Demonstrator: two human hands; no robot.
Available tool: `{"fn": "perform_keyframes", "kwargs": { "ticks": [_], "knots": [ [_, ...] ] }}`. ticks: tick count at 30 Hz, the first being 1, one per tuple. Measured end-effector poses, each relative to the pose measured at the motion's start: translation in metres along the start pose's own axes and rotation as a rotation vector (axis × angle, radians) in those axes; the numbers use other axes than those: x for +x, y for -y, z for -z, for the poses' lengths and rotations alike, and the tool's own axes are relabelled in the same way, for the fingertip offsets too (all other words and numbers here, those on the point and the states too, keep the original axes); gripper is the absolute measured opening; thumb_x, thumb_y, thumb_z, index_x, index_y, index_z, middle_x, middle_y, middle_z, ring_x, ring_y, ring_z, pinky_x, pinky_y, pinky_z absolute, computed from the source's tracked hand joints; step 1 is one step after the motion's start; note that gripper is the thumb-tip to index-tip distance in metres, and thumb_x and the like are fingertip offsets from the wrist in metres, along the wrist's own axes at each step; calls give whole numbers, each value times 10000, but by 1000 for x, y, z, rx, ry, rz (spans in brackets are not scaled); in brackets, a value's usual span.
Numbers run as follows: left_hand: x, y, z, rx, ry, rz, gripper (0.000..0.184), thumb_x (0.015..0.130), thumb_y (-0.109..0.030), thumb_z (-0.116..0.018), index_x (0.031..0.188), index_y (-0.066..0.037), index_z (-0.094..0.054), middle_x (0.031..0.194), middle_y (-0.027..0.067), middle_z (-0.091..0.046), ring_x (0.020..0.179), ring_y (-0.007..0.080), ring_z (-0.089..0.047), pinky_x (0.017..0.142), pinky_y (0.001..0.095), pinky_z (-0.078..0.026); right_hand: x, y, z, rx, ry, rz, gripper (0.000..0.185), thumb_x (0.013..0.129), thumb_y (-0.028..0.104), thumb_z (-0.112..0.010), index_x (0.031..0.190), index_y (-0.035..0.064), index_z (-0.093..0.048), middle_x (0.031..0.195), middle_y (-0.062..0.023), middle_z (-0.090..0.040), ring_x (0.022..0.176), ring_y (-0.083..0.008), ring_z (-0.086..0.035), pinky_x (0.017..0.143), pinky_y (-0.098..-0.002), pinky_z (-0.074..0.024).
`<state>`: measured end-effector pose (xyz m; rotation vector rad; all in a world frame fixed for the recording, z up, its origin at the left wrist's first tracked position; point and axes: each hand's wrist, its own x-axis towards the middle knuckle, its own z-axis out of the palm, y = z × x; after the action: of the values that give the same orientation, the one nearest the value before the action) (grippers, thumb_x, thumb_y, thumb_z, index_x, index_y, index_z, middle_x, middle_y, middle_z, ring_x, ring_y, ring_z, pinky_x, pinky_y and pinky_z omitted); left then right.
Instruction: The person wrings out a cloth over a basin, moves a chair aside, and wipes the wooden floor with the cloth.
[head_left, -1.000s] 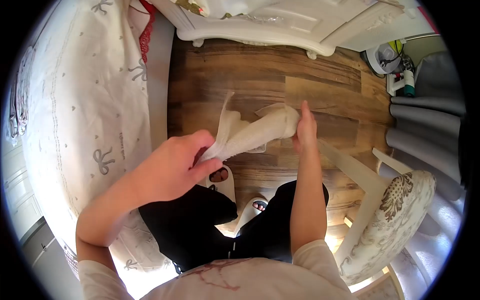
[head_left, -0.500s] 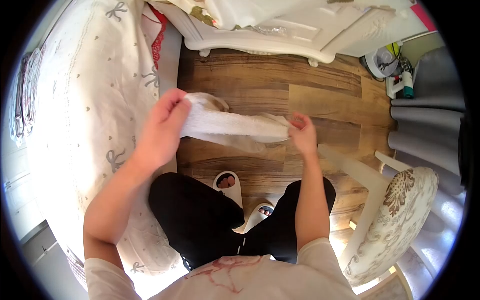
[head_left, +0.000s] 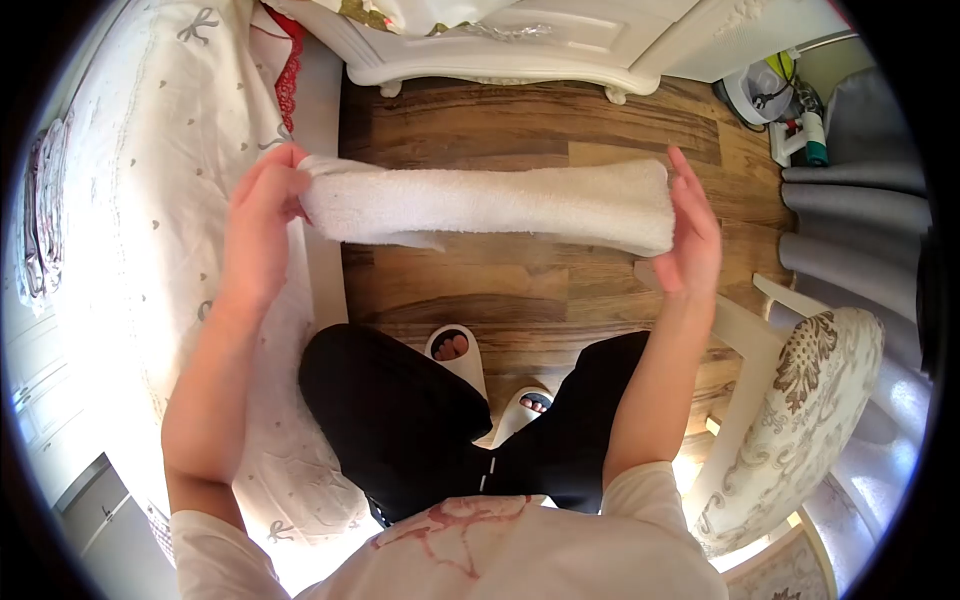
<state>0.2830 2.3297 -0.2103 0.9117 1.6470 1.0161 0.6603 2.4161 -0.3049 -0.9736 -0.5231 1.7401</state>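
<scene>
A long white towel (head_left: 485,202), folded into a band, is stretched level between my two hands above the wooden floor. At its left end my left hand (head_left: 262,205) grips it, fingers curled over the edge and thumb on top. My right hand (head_left: 692,230) holds the other end, with its fingers fairly straight along the end edge and its thumb partly hidden. A small loose flap hangs below the band near its left half.
To the left is a bed (head_left: 190,130) with a bow-patterned cover. A white cabinet (head_left: 560,60) stands ahead. At right are a patterned chair (head_left: 800,420), grey curtains (head_left: 850,215) and small appliances (head_left: 765,95) on the floor. My slippers (head_left: 462,360) are below.
My hands have moved apart, the left one leftward, the right one right and slightly forward. The towel, slack and bunched before, is now drawn out into a longer, flatter band.
</scene>
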Motion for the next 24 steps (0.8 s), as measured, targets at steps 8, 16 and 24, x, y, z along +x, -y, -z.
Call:
{"fn": "perform_keyframes", "kwargs": {
  "ticks": [8,16,24],
  "knots": [
    [12,-6,11,470,146,110,357,910,-327,-640,708,-47,-550,683,-33,-502,602,75,-455,664,281,-480,-55,60,-62,-385,199,168,631,831,-91,-617,1427,-43,-417,1323,-192,-554,1144,-200,-584,955,-312,-483],
    [5,-17,-2,824,-79,-50,322,914,-327,-629,942,-6,-622,796,81,-639,697,194,-611,722,345,-516,7,53,-55,-1795,-253,584,583,896,263,-624,1411,35,-472,1323,-240,-558,1183,-342,-558,1030,-419,-401],
    [-24,4,-24,1111,635,-414,338,849,-217,-661,1131,-41,-598,950,126,-646,853,305,-633,766,418,-510,65,-167,-68,-1923,-38,-388,1102,810,695,-541,1545,8,-90,1567,-329,-87,1471,-453,-74,1193,-480,-105]
  ]
}}
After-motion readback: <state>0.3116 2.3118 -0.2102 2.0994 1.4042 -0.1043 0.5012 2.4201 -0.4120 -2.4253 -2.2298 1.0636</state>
